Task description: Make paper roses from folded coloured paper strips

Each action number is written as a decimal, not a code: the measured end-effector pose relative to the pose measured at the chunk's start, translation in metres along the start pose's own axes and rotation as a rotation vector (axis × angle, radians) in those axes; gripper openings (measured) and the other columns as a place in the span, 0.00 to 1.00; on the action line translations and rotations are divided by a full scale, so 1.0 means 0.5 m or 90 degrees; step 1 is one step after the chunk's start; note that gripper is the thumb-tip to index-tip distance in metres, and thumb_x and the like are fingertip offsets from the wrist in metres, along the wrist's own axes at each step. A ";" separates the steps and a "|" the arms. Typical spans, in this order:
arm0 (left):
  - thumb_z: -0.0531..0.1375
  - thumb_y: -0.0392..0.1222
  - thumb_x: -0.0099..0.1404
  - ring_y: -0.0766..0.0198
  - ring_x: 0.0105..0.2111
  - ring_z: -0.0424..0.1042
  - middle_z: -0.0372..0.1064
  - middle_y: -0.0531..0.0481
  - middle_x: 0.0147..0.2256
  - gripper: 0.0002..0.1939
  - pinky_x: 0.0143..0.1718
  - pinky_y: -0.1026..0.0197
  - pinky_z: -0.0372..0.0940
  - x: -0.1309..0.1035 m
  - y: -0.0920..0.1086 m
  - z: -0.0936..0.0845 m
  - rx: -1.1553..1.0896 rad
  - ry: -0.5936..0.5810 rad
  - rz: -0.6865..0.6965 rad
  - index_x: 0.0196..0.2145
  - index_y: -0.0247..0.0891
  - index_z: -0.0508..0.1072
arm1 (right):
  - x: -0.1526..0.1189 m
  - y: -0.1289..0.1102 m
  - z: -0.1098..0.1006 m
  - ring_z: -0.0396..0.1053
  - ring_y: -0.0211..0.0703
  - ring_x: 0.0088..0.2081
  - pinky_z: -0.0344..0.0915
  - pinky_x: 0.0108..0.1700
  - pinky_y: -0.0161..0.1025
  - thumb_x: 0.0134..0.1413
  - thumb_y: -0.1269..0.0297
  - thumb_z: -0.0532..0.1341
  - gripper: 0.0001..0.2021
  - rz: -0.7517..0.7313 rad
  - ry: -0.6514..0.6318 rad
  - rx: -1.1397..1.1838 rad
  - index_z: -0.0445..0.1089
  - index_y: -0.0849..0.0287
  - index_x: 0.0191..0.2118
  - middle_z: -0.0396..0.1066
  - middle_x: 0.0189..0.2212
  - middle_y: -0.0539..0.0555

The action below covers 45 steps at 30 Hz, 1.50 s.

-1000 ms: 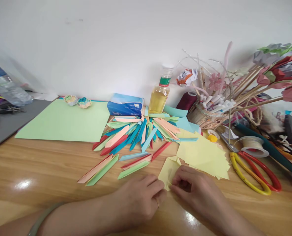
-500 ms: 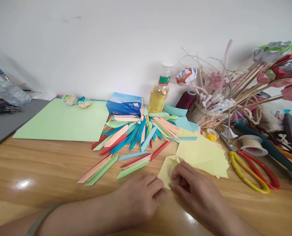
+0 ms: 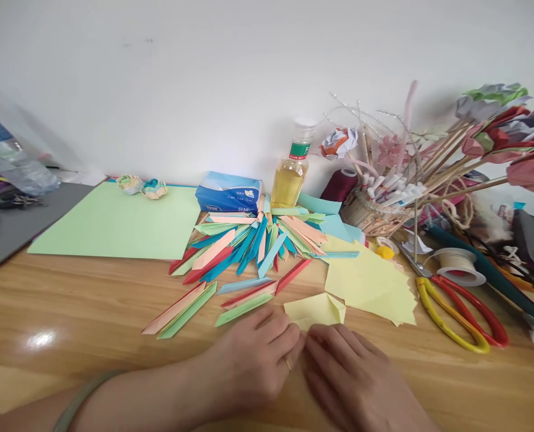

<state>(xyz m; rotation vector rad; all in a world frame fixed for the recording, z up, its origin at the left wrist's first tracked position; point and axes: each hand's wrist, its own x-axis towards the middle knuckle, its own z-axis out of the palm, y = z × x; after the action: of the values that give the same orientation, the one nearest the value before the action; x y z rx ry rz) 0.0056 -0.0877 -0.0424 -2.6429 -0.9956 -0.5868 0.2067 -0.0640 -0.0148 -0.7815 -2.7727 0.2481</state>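
Observation:
A small yellow paper lies on the wooden table, its near edge pinched between my two hands. My left hand, with a ring on one finger, is closed on the paper's lower left part. On the lower right part, my right hand is closed with its fingertips almost touching the left ones. The paper's right corner stands up in a fold. Just behind my left hand are folded green, pink and red paper strips. More yellow sheets lie in a loose stack behind my right hand.
A pile of folded colored strips sits before a blue tissue pack and an oil bottle. Scissors, a thread spool and a basket of sticks and paper flowers are right. A green sheet lies left.
The yellow paper has turned, and its far edge now runs sideways. My right hand has moved down and closer to my left hand, its fingers now bent over the near edge.

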 end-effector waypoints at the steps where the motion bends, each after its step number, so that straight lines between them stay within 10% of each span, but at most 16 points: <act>1: 0.51 0.32 0.64 0.60 0.38 0.66 0.68 0.45 0.36 0.09 0.43 0.54 0.62 0.000 0.001 0.001 -0.001 -0.006 -0.006 0.40 0.31 0.70 | 0.002 -0.007 -0.003 0.68 0.46 0.35 0.68 0.34 0.41 0.54 0.69 0.55 0.10 0.027 -0.022 0.027 0.68 0.62 0.41 0.70 0.36 0.58; 5: 0.51 0.32 0.64 0.63 0.37 0.66 0.69 0.47 0.36 0.08 0.42 0.58 0.61 0.000 -0.007 0.004 -0.017 -0.016 -0.039 0.38 0.32 0.70 | 0.016 -0.004 -0.028 0.69 0.40 0.34 0.67 0.34 0.35 0.57 0.71 0.52 0.09 0.062 -0.082 0.129 0.70 0.56 0.36 0.70 0.32 0.53; 9: 0.51 0.33 0.65 0.65 0.38 0.65 0.69 0.48 0.42 0.11 0.42 0.59 0.60 0.006 -0.022 -0.008 -0.032 -0.045 -0.012 0.44 0.34 0.69 | 0.045 0.042 -0.035 0.70 0.44 0.37 0.67 0.36 0.39 0.57 0.67 0.52 0.10 0.157 0.032 0.086 0.69 0.58 0.42 0.71 0.37 0.56; 17: 0.50 0.33 0.66 0.60 0.44 0.63 0.66 0.48 0.47 0.13 0.49 0.54 0.57 0.005 -0.034 -0.018 0.050 -0.066 0.011 0.46 0.32 0.69 | 0.074 0.071 -0.016 0.65 0.37 0.23 0.60 0.24 0.32 0.53 0.68 0.55 0.06 0.337 -0.113 0.224 0.68 0.59 0.29 0.69 0.21 0.48; 29: 0.50 0.32 0.65 0.61 0.44 0.64 0.68 0.47 0.44 0.12 0.49 0.52 0.58 0.008 -0.035 -0.019 0.052 -0.067 0.043 0.45 0.32 0.69 | 0.026 0.068 0.007 0.67 0.43 0.34 0.66 0.33 0.39 0.61 0.73 0.48 0.12 -0.046 0.055 0.022 0.68 0.63 0.41 0.70 0.33 0.57; 45: 0.50 0.35 0.65 0.58 0.50 0.62 0.65 0.49 0.51 0.11 0.54 0.51 0.53 0.013 -0.043 -0.019 0.001 -0.126 0.032 0.44 0.35 0.68 | 0.035 0.077 -0.005 0.68 0.43 0.34 0.68 0.32 0.39 0.63 0.74 0.41 0.19 -0.144 0.077 -0.065 0.69 0.65 0.42 0.72 0.30 0.58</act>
<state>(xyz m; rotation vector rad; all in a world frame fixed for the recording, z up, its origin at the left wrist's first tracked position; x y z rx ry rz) -0.0070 -0.0720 -0.0290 -2.7575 -0.9766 -0.3188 0.2117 -0.0223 -0.0180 -0.4798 -2.7447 0.0168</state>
